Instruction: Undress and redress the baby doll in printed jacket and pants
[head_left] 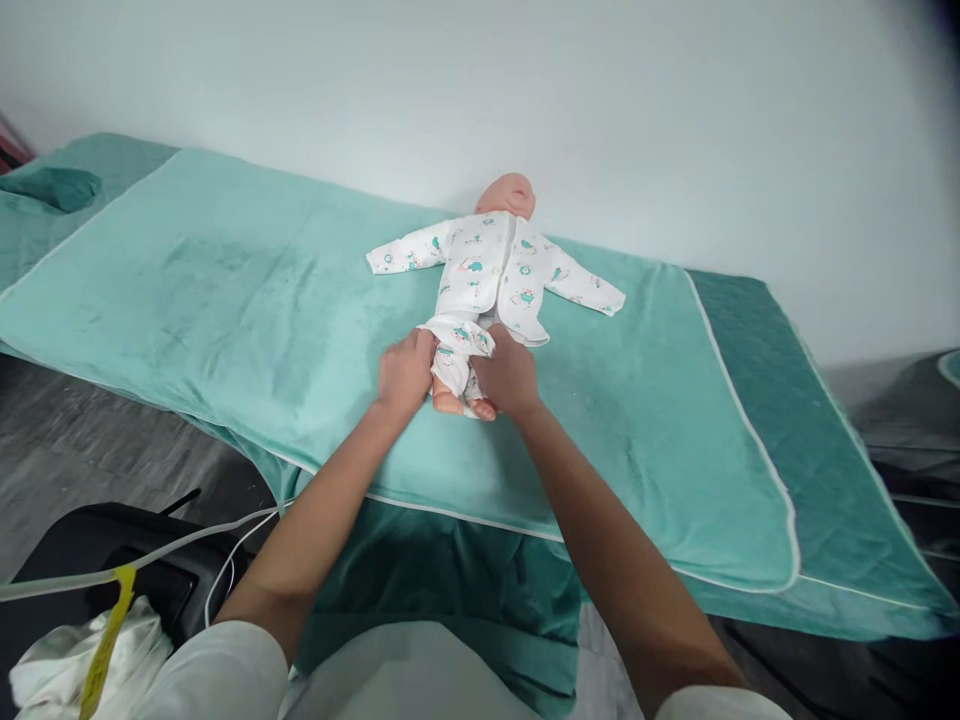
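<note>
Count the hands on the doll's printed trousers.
2: the left hand at the picture-left side of the trousers, the right hand at the picture-right side. Some fingers are hidden, but no other hand shows.

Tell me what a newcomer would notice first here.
Probably the doll in its white printed jacket, lying across the green mat at picture centre. Next come the left hand and right hand, gripping the printed pants below the jacket. Then the yellow strip, bright at lower left.

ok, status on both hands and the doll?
Left hand and right hand gripping printed pants, one each side. Doll on its back, jacket on, feet showing. Nothing visible in the way.
</note>
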